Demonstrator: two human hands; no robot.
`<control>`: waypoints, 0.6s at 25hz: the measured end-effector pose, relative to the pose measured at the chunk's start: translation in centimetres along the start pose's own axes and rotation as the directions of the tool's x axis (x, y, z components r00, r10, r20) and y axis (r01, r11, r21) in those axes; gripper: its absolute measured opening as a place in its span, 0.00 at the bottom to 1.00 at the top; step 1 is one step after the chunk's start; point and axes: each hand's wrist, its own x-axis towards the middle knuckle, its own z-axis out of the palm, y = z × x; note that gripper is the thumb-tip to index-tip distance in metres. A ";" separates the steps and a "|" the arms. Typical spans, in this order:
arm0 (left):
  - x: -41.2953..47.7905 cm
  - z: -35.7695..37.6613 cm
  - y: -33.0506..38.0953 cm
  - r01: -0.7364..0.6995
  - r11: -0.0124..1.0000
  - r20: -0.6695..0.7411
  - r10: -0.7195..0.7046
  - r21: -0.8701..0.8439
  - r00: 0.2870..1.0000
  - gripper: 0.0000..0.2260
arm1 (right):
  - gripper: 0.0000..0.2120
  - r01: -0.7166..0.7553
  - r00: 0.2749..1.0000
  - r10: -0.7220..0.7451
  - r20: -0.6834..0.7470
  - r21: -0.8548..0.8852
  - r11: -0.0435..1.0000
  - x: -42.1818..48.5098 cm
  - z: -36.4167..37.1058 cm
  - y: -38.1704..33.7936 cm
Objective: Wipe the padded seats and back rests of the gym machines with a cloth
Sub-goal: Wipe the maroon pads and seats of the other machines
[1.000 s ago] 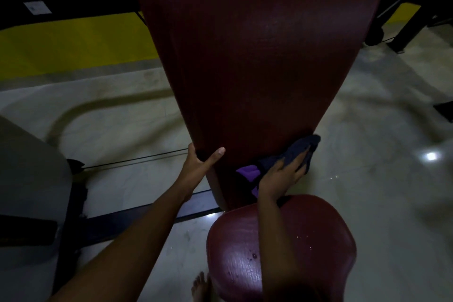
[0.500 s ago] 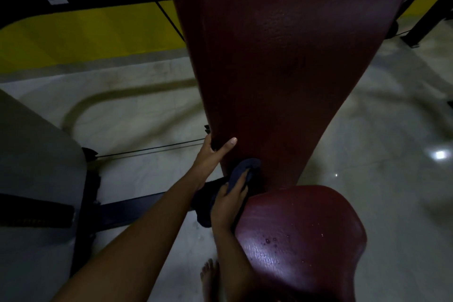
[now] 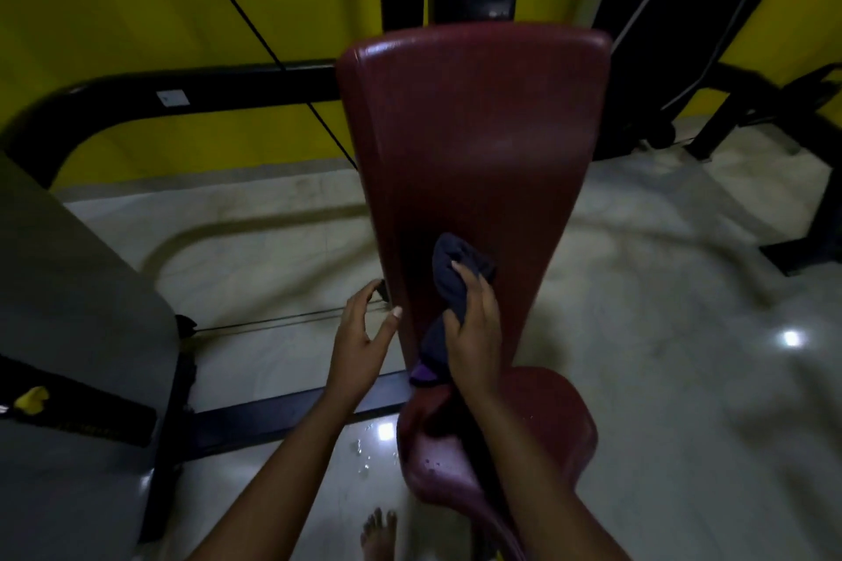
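The dark blue cloth [image 3: 449, 287], with a purple edge showing at its lower end, lies bunched against the lower, narrow part of the maroon back rest [image 3: 474, 141], a little left of its middle. The right hand [image 3: 474, 333] holds it there, its grip closed round the bundle with the fingers curled over the top and the thumb on the near side. The right forearm crosses over the maroon seat [image 3: 551, 428] just below, hiding much of the seat's left half; a few drops of water sit on the seat's near left part.

The left hand [image 3: 360, 333] is beside the back rest's left edge, its grip spread and holding nothing, the thumb tip at the edge and the fingers reaching toward a small dark bracket behind it.

A black cable [image 3: 255, 36] runs diagonally down behind the pad's left side. A curved black frame tube [image 3: 228, 80] with a white sticker [image 3: 173, 97] crosses in front of the yellow wall [image 3: 114, 5]. A grey panel [image 3: 68, 333] stands at the left. The pale glossy floor [image 3: 683, 333] carries water drops [image 3: 360, 456] near a bare foot [image 3: 378, 533].
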 end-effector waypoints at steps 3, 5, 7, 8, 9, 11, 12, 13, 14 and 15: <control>1.2 -0.6 4.0 -0.304 0.940 0.055 0.299 0.153 0.953 0.24 | 0.27 0.178 0.977 -0.191 -0.096 -0.127 0.976 4.1 -3.5 -3.3; 4.3 -0.7 6.7 -0.428 0.853 0.034 0.438 0.299 0.898 0.26 | 0.27 0.232 0.960 -0.254 -0.122 -0.169 0.958 7.5 -5.3 -5.6; 7.6 -0.8 9.5 -0.507 0.745 0.012 0.558 0.434 0.830 0.26 | 0.28 0.278 0.940 -0.315 -0.135 -0.234 0.931 10.6 -6.5 -8.0; 9.3 -0.9 10.7 -0.538 0.682 0.023 0.609 0.495 0.793 0.26 | 0.28 0.301 0.925 -0.351 -0.144 -0.285 0.910 12.2 -7.0 -9.1; 11.3 -1.0 12.0 -0.565 0.611 0.036 0.661 0.554 0.750 0.26 | 0.28 0.309 0.911 -0.377 -0.166 -0.330 0.892 14.1 -7.6 -10.3; 14.8 -1.0 13.8 -0.576 0.497 0.058 0.722 0.649 0.689 0.26 | 0.28 0.293 0.891 -0.396 -0.221 -0.387 0.875 17.9 -8.1 -12.5; 16.2 -0.9 14.5 -0.570 0.464 0.075 0.728 0.678 0.682 0.25 | 0.28 0.292 0.884 -0.409 -0.226 -0.415 0.861 19.6 -8.0 -13.5; 17.4 -0.8 14.7 -0.554 0.425 0.088 0.732 0.716 0.676 0.25 | 0.28 0.307 0.885 -0.422 -0.195 -0.436 0.846 21.0 -7.6 -13.9; 18.6 -0.6 14.6 -0.537 0.394 0.102 0.729 0.746 0.677 0.25 | 0.27 0.343 0.890 -0.439 -0.121 -0.456 0.821 22.3 -6.9 -14.3; 19.5 -0.5 14.0 -0.522 0.354 0.120 0.730 0.776 0.673 0.24 | 0.26 0.387 0.891 -0.453 -0.024 -0.484 0.785 23.1 -6.0 -14.2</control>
